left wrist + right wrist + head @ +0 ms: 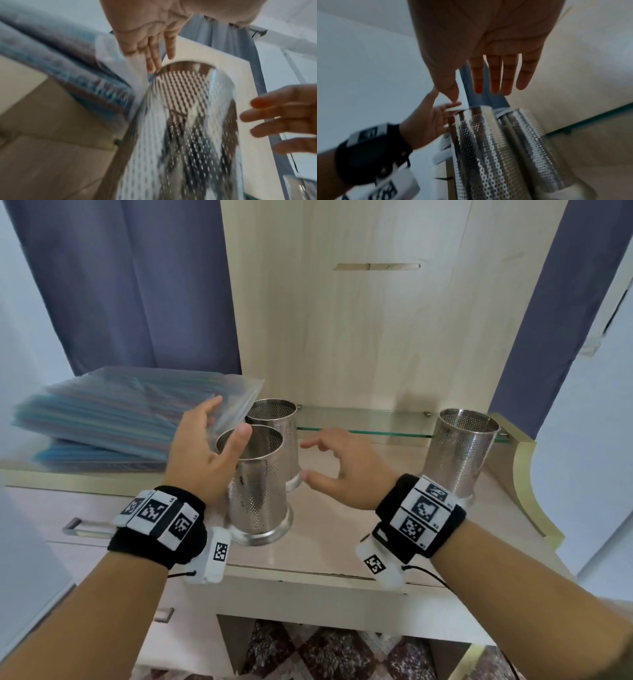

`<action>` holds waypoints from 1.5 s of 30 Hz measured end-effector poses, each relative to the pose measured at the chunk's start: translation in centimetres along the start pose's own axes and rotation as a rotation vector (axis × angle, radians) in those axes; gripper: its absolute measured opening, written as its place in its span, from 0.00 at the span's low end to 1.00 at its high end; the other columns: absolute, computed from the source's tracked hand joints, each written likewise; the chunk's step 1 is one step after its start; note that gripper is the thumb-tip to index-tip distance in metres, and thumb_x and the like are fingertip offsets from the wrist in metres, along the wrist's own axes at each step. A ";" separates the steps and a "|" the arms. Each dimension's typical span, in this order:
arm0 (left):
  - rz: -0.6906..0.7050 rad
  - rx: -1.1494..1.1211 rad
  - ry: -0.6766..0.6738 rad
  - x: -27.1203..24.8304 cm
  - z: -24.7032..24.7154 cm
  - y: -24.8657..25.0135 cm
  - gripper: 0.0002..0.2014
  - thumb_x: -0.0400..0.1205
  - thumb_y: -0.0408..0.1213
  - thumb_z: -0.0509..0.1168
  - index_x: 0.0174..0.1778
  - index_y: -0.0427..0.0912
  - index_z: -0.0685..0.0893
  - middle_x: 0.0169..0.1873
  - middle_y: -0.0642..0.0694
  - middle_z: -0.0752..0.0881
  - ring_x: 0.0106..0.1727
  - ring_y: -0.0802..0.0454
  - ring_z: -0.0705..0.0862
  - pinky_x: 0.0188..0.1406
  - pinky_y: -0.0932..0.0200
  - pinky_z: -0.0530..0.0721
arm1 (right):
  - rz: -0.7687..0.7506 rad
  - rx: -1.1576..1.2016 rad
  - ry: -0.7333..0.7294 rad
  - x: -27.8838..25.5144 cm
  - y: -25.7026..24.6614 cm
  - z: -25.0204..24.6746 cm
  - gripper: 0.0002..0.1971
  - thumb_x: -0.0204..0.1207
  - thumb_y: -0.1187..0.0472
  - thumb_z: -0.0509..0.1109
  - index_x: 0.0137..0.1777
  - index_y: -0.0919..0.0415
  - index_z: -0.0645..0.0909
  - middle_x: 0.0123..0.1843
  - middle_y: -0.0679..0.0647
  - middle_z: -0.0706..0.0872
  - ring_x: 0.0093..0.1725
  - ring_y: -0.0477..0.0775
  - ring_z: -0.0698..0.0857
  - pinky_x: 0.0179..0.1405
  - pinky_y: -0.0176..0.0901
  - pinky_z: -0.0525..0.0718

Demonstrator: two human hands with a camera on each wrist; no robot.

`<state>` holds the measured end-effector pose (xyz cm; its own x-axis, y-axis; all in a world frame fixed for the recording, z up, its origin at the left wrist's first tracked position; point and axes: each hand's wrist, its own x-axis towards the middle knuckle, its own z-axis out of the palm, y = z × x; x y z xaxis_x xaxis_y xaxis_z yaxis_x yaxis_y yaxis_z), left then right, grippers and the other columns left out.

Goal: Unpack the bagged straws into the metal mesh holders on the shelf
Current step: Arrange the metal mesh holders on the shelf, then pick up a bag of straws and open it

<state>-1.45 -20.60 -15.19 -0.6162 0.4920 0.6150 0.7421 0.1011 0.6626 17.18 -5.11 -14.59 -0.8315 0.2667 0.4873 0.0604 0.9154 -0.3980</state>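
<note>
Steel mesh holder (pixel 260 484) between spread, empty left hand (pixel 202 453) and right hand (pixel 346 470).

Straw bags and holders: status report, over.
Left hand open, reaching toward the bagged straws. Right hand open, empty. Three mesh holders, nearest, upright, no straws visible inside. Nothing blocking.

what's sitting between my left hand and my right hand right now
The nearest metal mesh holder stands upright between the left hand and right hand; neither holds it. Head view.
</note>
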 end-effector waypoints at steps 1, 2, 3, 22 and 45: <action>0.040 -0.010 0.062 0.2 -0.8 0.2 0.37 0.75 0.67 0.57 0.75 0.45 0.74 0.66 0.49 0.78 0.64 0.50 0.79 0.65 0.46 0.79 | -0.027 0.038 0.006 0.9 -0.9 0.9 0.28 0.74 0.50 0.77 0.72 0.59 0.77 0.66 0.53 0.81 0.62 0.44 0.76 0.62 0.38 0.73; 0.070 0.008 0.108 0.6 -1.7 0.3 0.33 0.77 0.63 0.57 0.71 0.44 0.77 0.62 0.49 0.79 0.61 0.49 0.79 0.62 0.47 0.79 | -0.045 0.062 0.019 1.7 -1.5 1.7 0.33 0.72 0.48 0.77 0.74 0.60 0.75 0.69 0.55 0.79 0.66 0.47 0.75 0.68 0.42 0.73; 0.089 0.052 0.132 1.2 -2.7 0.2 0.31 0.77 0.61 0.58 0.69 0.43 0.79 0.60 0.48 0.80 0.60 0.47 0.80 0.62 0.47 0.79 | -0.044 0.069 0.025 2.5 -2.0 2.4 0.38 0.70 0.46 0.78 0.77 0.61 0.71 0.73 0.57 0.76 0.71 0.51 0.73 0.74 0.45 0.71; 0.150 0.891 -0.563 9.2 -7.0 -3.8 0.76 0.41 0.82 0.71 0.83 0.62 0.43 0.83 0.52 0.62 0.81 0.44 0.63 0.77 0.34 0.63 | 0.293 0.627 0.138 5.0 -2.1 8.9 0.44 0.54 0.44 0.88 0.68 0.50 0.71 0.60 0.41 0.84 0.57 0.35 0.84 0.53 0.28 0.81; 0.321 0.423 0.055 10.8 -12.7 7.8 0.50 0.47 0.81 0.68 0.65 0.60 0.81 0.47 0.50 0.77 0.56 0.47 0.72 0.58 0.43 0.71 | 0.169 0.332 0.123 5.8 -4.4 2.7 0.62 0.56 0.26 0.73 0.85 0.52 0.51 0.83 0.52 0.62 0.81 0.49 0.62 0.80 0.48 0.62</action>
<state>-5.68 -25.51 2.08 -0.3453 0.5109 0.7872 0.9300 0.2987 0.2141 10.57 -8.40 -12.14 -0.7513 0.4580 0.4752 -0.0077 0.7138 -0.7003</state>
